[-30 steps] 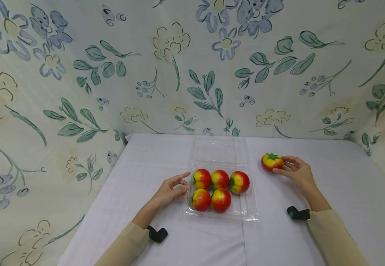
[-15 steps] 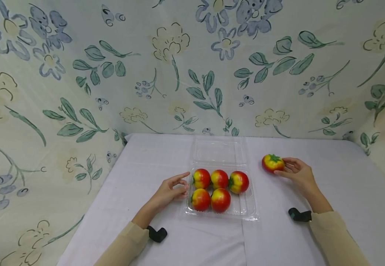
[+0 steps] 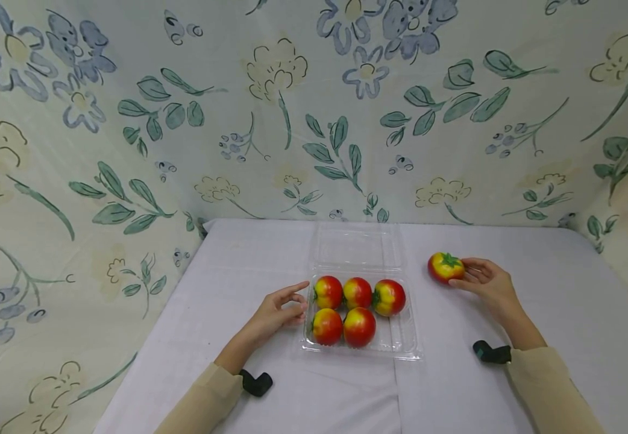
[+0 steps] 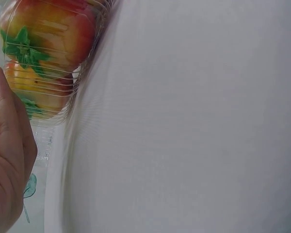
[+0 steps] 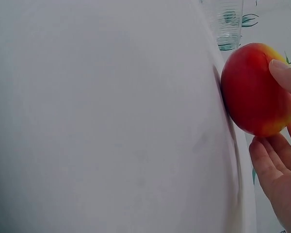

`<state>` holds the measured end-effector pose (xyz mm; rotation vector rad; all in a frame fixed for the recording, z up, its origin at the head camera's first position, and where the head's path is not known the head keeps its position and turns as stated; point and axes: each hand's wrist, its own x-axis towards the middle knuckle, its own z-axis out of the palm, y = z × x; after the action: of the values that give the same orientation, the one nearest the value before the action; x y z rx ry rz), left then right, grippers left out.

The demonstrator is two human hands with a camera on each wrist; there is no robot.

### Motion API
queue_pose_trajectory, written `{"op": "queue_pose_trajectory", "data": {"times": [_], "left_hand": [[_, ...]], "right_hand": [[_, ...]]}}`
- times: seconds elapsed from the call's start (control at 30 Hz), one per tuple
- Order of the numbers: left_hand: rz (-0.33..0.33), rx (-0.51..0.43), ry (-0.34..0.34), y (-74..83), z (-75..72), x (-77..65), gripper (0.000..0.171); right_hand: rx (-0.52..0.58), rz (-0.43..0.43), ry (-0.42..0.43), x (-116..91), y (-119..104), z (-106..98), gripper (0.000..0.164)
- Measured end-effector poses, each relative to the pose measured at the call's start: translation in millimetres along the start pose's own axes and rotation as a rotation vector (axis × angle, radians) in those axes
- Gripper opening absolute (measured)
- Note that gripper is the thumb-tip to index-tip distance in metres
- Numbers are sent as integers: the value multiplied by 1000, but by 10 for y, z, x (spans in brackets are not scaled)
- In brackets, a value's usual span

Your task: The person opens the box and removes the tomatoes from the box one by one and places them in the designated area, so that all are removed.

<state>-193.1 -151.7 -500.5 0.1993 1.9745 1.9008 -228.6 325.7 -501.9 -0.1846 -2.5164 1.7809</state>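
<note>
Yeah, so the right hand's grip (image 3: pixel 493 288) is pinching a tomato (image 3: pixel 446 267) that's sitting on the table (image 3: pixel 449 386), right of the open box (image 3: pixel 396 336). Five other tomatoes (image 3: pixel 360 327) are sitting inside; the left hand's grip (image 3: pixel 272 315) is hanging loose by the box's left edge.

- Head: forward, downward; farthest back.
- Left wrist: close across cloth (image 4: pixel 184 116); shares clear box (image 3: pixel 395 334) with head.
- Right wrist: likewise; shares held tomato (image 5: pixel 257 92) with head.

Lower centre and right, red-and-yellow fruits (image 3: pixel 360 328) with green tops (image 3: pixel 448 260); above, pale fabric (image 3: pixel 330 90) patterned with blue flowers (image 3: pixel 367 71), green leaves (image 3: pixel 339 130).
</note>
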Motion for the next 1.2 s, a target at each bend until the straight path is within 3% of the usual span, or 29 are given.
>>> {"op": "queue_pose_trajectory", "data": {"times": [0.53, 1.2], "left_hand": [[-4, 19, 6, -4, 8, 5, 56], [-4, 23, 7, -15, 1, 10, 56]], "right_hand": [[-40, -8, 48, -36, -28, -107, 73], [-101, -104, 63, -252, -314, -132, 67]]}}
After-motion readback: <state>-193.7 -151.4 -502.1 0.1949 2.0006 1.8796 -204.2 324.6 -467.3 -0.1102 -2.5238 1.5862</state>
